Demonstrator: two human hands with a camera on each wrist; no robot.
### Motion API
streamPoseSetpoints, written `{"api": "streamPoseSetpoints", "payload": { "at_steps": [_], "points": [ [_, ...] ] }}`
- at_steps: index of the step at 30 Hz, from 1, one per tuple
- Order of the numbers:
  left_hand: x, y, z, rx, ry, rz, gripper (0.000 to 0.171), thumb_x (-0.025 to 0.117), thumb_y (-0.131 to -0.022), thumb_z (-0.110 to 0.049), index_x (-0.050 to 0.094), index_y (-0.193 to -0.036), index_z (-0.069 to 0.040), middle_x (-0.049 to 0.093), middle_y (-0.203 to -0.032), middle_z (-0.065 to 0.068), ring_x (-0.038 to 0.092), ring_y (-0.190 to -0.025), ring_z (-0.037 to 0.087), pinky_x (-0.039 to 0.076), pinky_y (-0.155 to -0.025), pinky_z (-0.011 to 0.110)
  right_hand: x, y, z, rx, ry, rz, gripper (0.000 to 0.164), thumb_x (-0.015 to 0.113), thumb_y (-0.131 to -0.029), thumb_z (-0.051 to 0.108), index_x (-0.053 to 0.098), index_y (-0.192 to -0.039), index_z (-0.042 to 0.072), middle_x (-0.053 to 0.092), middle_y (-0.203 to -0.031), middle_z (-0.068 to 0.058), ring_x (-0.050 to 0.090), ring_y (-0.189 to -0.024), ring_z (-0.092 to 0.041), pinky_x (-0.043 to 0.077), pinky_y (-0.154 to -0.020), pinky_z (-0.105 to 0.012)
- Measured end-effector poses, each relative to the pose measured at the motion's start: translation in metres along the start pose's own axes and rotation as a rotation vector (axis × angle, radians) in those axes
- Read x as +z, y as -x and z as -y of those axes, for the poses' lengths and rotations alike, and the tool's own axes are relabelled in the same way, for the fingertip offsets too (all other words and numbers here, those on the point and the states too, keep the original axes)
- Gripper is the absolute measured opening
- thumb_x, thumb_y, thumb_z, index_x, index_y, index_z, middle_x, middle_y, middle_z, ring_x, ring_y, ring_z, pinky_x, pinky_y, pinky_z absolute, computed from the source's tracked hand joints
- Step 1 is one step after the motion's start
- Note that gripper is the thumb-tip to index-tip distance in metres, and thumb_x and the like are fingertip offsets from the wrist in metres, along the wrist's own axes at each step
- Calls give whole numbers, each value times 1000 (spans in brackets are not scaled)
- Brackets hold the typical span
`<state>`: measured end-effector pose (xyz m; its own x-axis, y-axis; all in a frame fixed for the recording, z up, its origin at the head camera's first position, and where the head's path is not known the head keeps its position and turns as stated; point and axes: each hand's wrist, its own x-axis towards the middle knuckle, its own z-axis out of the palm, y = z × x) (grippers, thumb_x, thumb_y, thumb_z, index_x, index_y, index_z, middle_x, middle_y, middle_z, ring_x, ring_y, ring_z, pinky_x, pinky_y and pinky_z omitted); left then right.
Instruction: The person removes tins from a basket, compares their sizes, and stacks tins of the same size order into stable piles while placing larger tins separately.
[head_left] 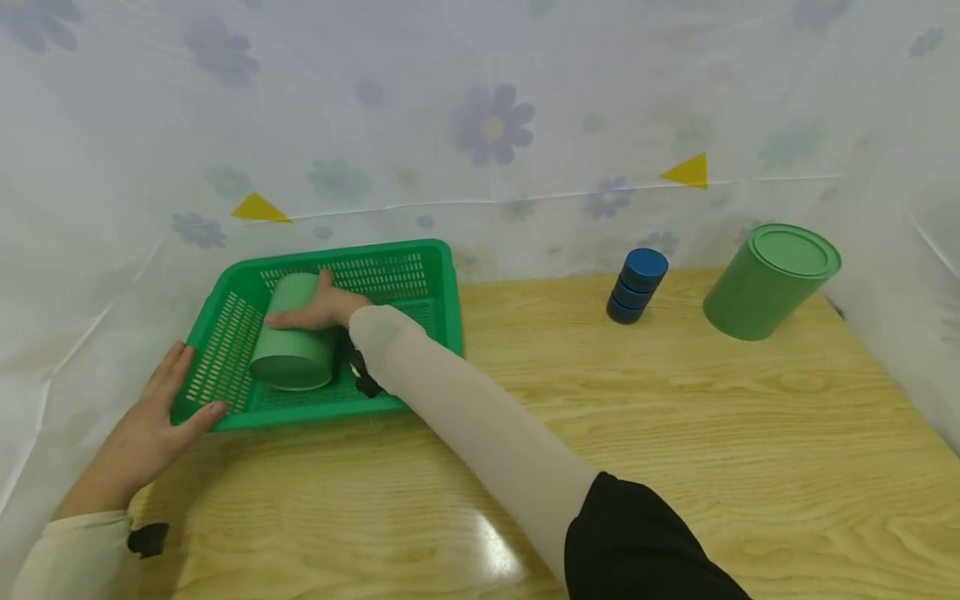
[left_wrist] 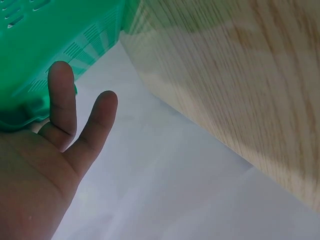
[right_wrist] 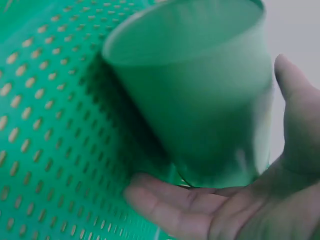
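Observation:
A light green can (head_left: 296, 358) lies on its side in a green plastic basket (head_left: 453, 308), toward the basket's left half. My right hand (head_left: 326, 308) holds it from above, thumb and fingers spread across its side. In the right wrist view the can (right_wrist: 200, 100) sits between the thumb and the curled fingers of that hand (right_wrist: 240, 210). At the basket's front left corner my left hand (head_left: 157, 425) rests against the rim, thumb along the front and fingers at the left side. Two nearly straight fingers (left_wrist: 62, 100) show in the left wrist view; the others are mostly hidden.
A blue ridged cylinder (head_left: 637, 285) stands right of the basket on the wood-grain table (head_left: 675, 433). Farther right stands another green can (head_left: 772, 283) with its lid up. A flowered sheet (head_left: 420, 125) with yellow triangles hangs behind the table.

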<state>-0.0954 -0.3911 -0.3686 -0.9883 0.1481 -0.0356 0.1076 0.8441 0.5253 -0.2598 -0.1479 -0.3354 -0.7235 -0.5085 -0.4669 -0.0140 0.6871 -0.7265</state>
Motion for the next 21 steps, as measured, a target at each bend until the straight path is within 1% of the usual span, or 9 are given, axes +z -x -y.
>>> {"api": "streamPoseSetpoints", "payload": {
  "at_steps": [3,5,8,10,11,13,15,18,21],
  "points": [
    [0,0,1,-6,10,11,90,55,-104,-37,-12,-162,-18,-19,-167,10,-2,-144,59,16,-95,84,6,-2,2,-5,-42,-32,111,62,-92,62,-21,-159,29,5,-168,4,32,-146,-16,39,-108,-33],
    [0,0,2,-11,16,21,90,54,-104,-37,-13,-162,-20,-20,-166,9,-4,-145,58,15,-95,84,8,-3,3,-8,-69,-50,109,63,-93,58,-18,-160,31,12,-167,4,37,-142,-16,42,-104,-34],
    [0,0,1,-11,11,21,90,54,-104,-37,-13,-162,-20,-20,-166,9,-4,-144,59,15,-95,84,5,-3,3,-15,-76,-39,104,62,-94,56,-15,-161,35,13,-166,8,34,-143,-14,41,-104,-33],
    [0,-1,1,-4,8,11,90,55,-104,-37,-12,-162,-19,-19,-167,10,-3,-144,58,15,-95,84,2,-2,4,-21,-59,-12,100,60,-96,56,-15,-160,37,8,-166,11,28,-146,-10,39,-106,-30],
    [0,0,0,-1,7,8,90,55,-104,-37,-12,-162,-19,-19,-167,10,-3,-144,58,14,-95,84,1,-1,5,-25,-45,1,98,58,-97,55,-15,-160,37,5,-167,13,23,-148,-9,36,-108,-29],
    [0,0,0,5,9,3,90,55,-104,-37,-12,-162,-19,-19,-167,10,-3,-145,58,14,-96,84,0,-1,7,-29,-11,14,94,56,-98,54,-15,-159,40,2,-167,14,22,-147,-6,35,-108,-28],
    [0,1,0,8,11,-1,89,55,-104,-36,-11,-162,-18,-18,-167,10,-3,-144,59,13,-96,84,3,-2,10,-21,37,-3,90,55,-98,54,-11,-159,44,-1,-167,12,16,-149,-9,34,-110,-31],
    [1,1,0,6,11,-4,89,54,-104,-36,-11,-162,-18,-18,-167,10,-1,-143,60,14,-96,84,13,-7,12,14,153,-79,89,58,-95,59,-6,-156,54,5,-168,5,20,-149,-18,37,-109,-38],
    [2,1,0,13,2,-7,89,54,-104,-36,-10,-162,-15,-17,-167,12,0,-143,61,15,-96,84,24,-11,12,39,283,-160,100,66,-86,69,-6,-155,58,13,-167,-2,29,-147,-26,42,-106,-44]
  ]
}}
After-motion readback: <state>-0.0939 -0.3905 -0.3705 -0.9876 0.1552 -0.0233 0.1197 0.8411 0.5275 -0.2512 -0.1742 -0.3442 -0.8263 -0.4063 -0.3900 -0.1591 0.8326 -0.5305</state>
